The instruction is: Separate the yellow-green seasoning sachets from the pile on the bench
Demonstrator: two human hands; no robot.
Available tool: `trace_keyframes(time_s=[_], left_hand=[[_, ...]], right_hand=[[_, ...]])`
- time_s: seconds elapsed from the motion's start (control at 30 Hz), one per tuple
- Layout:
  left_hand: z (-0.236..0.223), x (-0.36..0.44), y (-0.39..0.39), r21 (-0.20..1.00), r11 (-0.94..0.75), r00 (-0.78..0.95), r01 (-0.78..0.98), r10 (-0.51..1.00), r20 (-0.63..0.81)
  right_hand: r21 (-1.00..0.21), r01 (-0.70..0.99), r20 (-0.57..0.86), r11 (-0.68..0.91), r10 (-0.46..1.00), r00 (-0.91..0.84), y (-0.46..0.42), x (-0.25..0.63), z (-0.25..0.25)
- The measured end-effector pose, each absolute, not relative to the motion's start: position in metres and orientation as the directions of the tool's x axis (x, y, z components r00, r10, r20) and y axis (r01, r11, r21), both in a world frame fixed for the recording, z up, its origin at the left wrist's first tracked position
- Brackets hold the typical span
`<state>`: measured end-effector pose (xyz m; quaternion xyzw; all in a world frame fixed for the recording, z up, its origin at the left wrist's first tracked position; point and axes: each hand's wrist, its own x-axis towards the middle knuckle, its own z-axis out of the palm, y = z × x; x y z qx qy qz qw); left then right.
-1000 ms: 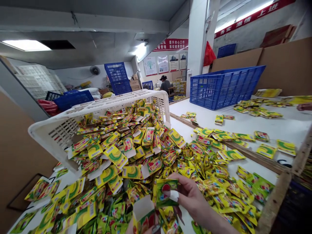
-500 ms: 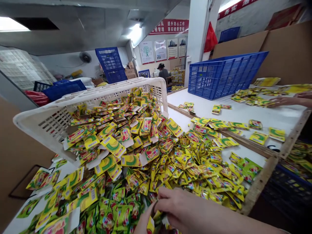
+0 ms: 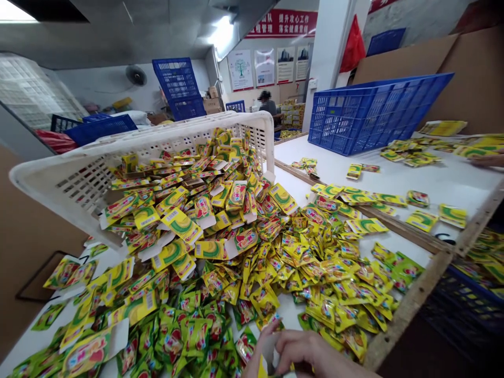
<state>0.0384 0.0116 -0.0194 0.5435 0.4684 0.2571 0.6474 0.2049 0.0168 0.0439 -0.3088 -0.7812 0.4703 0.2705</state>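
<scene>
At the bottom edge, my left hand (image 3: pixel 255 358) is closed around a small cardboard box (image 3: pixel 270 347), its white inside showing. My right hand (image 3: pixel 311 353) has its fingers curled against the box's open end; anything inside those fingers is hidden. Just left of my hands lie green candy packets (image 3: pixel 197 336) in a loose heap. Yellow packets (image 3: pixel 334 275) are piled beyond and to the right. Flat yellow-and-green boxes (image 3: pixel 183 226) spill from a white plastic basket (image 3: pixel 43 168) tipped on its side, some with flaps standing up.
A wooden edge strip (image 3: pixel 413 296) borders the white table on the right. Across the divider stands a blue crate (image 3: pixel 338 123), with more boxes (image 3: pixel 421 220) around it. A co-worker's hand (image 3: pixel 488 160) shows at far right. Another person (image 3: pixel 268 105) sits at the back.
My hands have shifted slightly right and lower, and the box's white opening shows more. The view has tilted a little. The co-worker's hand has moved right.
</scene>
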Motion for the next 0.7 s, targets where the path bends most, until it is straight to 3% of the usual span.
trace_keyframes(time_s=[0.1,0.17,0.27,0.33,0.37,0.47,0.57,0.7], left_hand=[[-0.014,0.026,0.011,0.964,0.049,0.354,0.261,0.924,-0.142],[0.001,-0.001,0.009,0.89,-0.098,0.245,0.446,0.969,-0.016],[0.02,-0.055,0.008,0.653,-0.114,0.146,0.749,0.989,0.006],[0.022,-0.086,0.01,0.5,-0.142,0.176,0.854,0.984,-0.022],[0.02,-0.097,0.011,0.452,-0.141,0.182,0.881,0.982,-0.047],[0.013,-0.111,0.015,0.394,-0.082,0.132,0.916,0.986,-0.1],[0.012,-0.11,0.016,0.449,-0.01,0.048,0.894,0.996,-0.073],[0.017,-0.103,0.017,0.64,0.072,-0.108,0.765,0.994,0.017]], right_hand=[[-0.838,0.305,0.285,0.453,0.839,-0.463,0.046,0.239,0.054],[-0.744,0.465,0.448,0.48,0.875,-0.185,0.079,0.274,0.066],[-0.45,0.867,0.588,0.213,0.802,0.108,0.122,0.308,0.081],[-0.298,0.929,0.608,0.221,0.794,0.006,0.131,0.297,0.081],[-0.264,0.907,0.566,0.329,0.814,-0.131,0.129,0.282,0.076],[-0.275,0.726,0.249,0.63,0.776,-0.58,0.111,0.216,0.046],[-0.254,0.68,0.112,0.688,0.719,-0.686,0.096,0.168,0.015],[-0.313,0.701,0.104,0.641,0.757,-0.645,0.093,0.171,0.008]])
